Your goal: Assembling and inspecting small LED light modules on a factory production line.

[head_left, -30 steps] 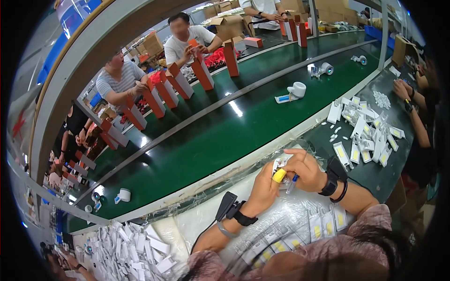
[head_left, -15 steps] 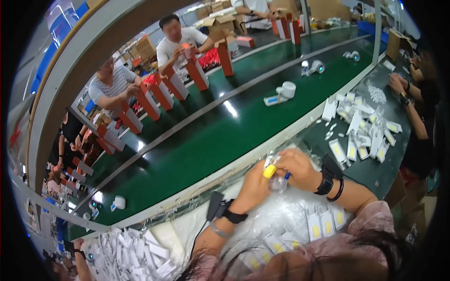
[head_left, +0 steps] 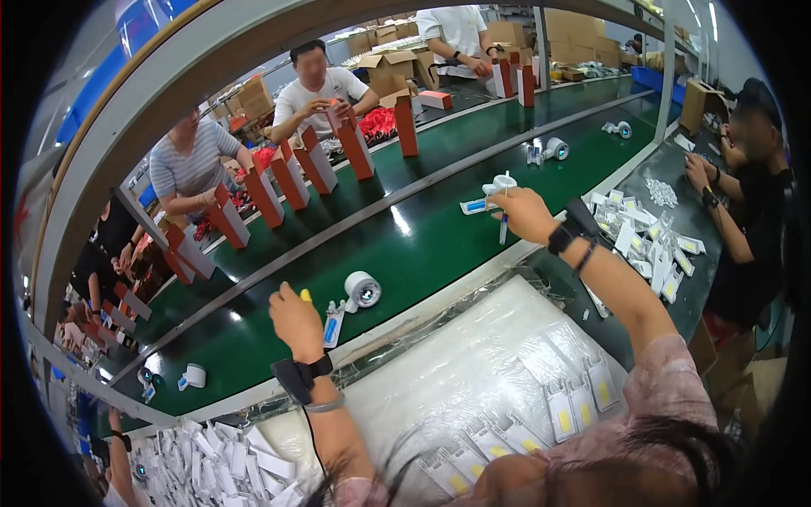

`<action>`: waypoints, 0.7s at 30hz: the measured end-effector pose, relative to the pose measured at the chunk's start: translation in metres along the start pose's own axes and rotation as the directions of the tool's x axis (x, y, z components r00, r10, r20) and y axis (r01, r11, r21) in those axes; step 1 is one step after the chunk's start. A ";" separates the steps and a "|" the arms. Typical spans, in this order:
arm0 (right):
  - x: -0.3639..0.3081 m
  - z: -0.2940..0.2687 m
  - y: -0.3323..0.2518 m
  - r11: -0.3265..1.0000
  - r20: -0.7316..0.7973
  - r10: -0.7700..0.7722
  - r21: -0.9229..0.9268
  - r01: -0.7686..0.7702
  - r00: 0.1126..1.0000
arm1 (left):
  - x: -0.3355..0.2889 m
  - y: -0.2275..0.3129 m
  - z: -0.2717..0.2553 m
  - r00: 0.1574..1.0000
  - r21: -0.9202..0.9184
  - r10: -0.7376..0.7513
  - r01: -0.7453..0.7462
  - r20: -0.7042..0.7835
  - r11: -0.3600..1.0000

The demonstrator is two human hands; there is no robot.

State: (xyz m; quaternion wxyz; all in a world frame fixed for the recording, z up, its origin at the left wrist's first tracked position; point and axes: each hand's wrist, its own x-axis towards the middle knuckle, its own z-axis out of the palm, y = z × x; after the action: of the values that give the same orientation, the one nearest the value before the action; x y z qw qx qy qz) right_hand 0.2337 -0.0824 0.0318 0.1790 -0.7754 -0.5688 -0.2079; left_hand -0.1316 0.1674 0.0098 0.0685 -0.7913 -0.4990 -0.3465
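My right hand (head_left: 525, 216) is stretched over the green conveyor belt, its fingers closed round a slim clear-and-blue tool (head_left: 503, 230) that points down. Its fingertips are at a white device (head_left: 477, 205) with a blue panel; whether they grip it too is unclear. My left hand (head_left: 296, 319) is over the belt nearer me, fingers apart, with nothing visible in it and a yellow cover (head_left: 305, 296) on one fingertip. Just right of it lies another white device, with a round head (head_left: 363, 290) and a flat blue-marked panel (head_left: 334, 326).
White panels with yellow patches (head_left: 561, 416) lie on the plastic-covered work surface (head_left: 473, 346) before me. Heaps of white parts sit at lower left (head_left: 215, 460) and right (head_left: 646, 237). Orange-and-white boxes (head_left: 355, 150) stand along the belt's far side, where several people work.
My hands were together over the plastic, working on a small white part. They have parted and reached out: left to the near belt beside a device, right to another device farther off.
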 end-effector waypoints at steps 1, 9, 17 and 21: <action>0.010 0.016 0.016 0.998 -0.032 -0.054 -0.045 0.053 0.998 | 0.004 0.002 -0.009 0.999 -0.043 -0.028 0.029 0.019 0.999; 0.044 0.075 0.068 0.817 0.165 -0.242 -0.497 0.292 0.956 | 0.000 0.009 -0.007 0.980 -0.418 0.188 -0.147 0.059 0.896; 0.029 0.041 0.010 0.940 -0.141 -0.140 0.291 0.177 0.980 | -0.020 0.049 0.007 0.894 -0.683 0.416 -0.199 0.168 0.703; -0.004 0.011 -0.042 0.797 -0.044 -0.048 0.600 0.065 0.998 | -0.056 0.098 0.007 0.790 -0.800 0.612 -0.346 0.033 0.490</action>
State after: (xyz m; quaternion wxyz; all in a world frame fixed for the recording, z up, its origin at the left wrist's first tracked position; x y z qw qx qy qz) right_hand 0.1937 -0.0675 0.0223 0.4169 -0.6584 -0.6259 -0.0324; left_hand -0.0609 0.0806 -0.0068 -0.2543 -0.8959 -0.0660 -0.3582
